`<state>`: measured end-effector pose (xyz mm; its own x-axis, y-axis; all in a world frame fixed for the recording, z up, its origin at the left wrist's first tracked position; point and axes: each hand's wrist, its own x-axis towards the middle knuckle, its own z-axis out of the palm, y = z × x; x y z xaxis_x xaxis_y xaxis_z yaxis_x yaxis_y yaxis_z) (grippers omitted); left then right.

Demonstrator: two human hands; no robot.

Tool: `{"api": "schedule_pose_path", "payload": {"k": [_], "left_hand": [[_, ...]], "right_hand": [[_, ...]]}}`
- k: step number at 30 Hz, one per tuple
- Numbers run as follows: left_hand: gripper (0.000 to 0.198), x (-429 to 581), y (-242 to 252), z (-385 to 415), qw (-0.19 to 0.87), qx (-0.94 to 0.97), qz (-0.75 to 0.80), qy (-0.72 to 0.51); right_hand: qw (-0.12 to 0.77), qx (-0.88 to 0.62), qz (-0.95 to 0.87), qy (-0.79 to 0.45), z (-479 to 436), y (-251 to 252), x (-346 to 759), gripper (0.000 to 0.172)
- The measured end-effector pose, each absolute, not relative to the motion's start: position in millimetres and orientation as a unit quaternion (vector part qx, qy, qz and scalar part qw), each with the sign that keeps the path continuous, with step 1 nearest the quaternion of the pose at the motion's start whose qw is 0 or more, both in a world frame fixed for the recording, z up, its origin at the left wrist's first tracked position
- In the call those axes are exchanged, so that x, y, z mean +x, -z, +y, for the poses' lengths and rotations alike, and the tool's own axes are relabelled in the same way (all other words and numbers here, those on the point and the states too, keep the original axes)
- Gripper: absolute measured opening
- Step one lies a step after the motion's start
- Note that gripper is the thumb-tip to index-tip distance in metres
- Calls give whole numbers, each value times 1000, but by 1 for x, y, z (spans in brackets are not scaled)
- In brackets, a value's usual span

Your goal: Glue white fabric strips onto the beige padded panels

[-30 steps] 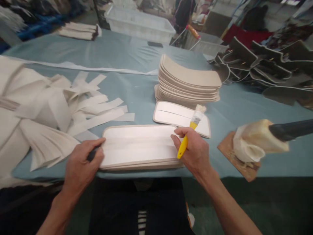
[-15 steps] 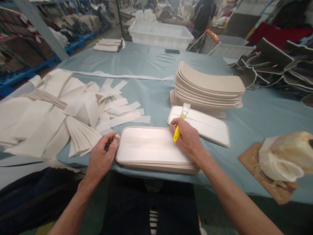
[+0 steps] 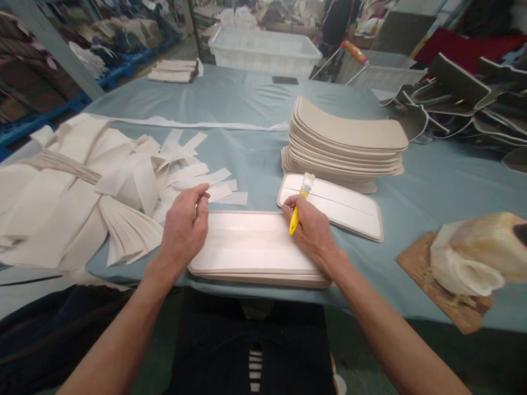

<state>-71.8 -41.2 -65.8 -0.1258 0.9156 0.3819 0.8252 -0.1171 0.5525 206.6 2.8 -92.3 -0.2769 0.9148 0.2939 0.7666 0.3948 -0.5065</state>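
Observation:
My right hand (image 3: 309, 226) is closed around the yellow handle of a paintbrush (image 3: 294, 219), its pale bristles pointing up and away from me. Its fingertips rest at the far right edge of the top white-faced panel (image 3: 242, 241), which lies on a short stack of beige-edged panels. Over that panel's far left corner is my left hand (image 3: 185, 227), thumb and forefinger apart with nothing visible between them. Just beyond those fingers lie loose white fabric strips (image 3: 218, 192). A second white panel (image 3: 349, 206) with a line along its length sits behind my right hand.
A tall stack of curved beige panels (image 3: 349, 131) stands at the back right. White fabric bundles (image 3: 74, 181) cover the left side. At right a stained plastic jug (image 3: 465, 258) lies on a brown board (image 3: 420, 252). A white bin (image 3: 263, 52) stands beyond the table.
My left hand has moved up and to the right, from beside the panel to over its far left corner. My right hand keeps the brush in nearly the same place.

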Motion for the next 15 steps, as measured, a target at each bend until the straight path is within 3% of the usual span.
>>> {"api": "schedule_pose_path", "payload": {"k": [9, 15], "left_hand": [[45, -36, 92, 6, 12, 730, 617, -294], [54, -26, 105, -1, 1, 739, 634, -227]], "right_hand": [[314, -529, -775, -143, -1, 92, 198, 18], [264, -537, -789, -138, 1, 107, 194, 20]]}}
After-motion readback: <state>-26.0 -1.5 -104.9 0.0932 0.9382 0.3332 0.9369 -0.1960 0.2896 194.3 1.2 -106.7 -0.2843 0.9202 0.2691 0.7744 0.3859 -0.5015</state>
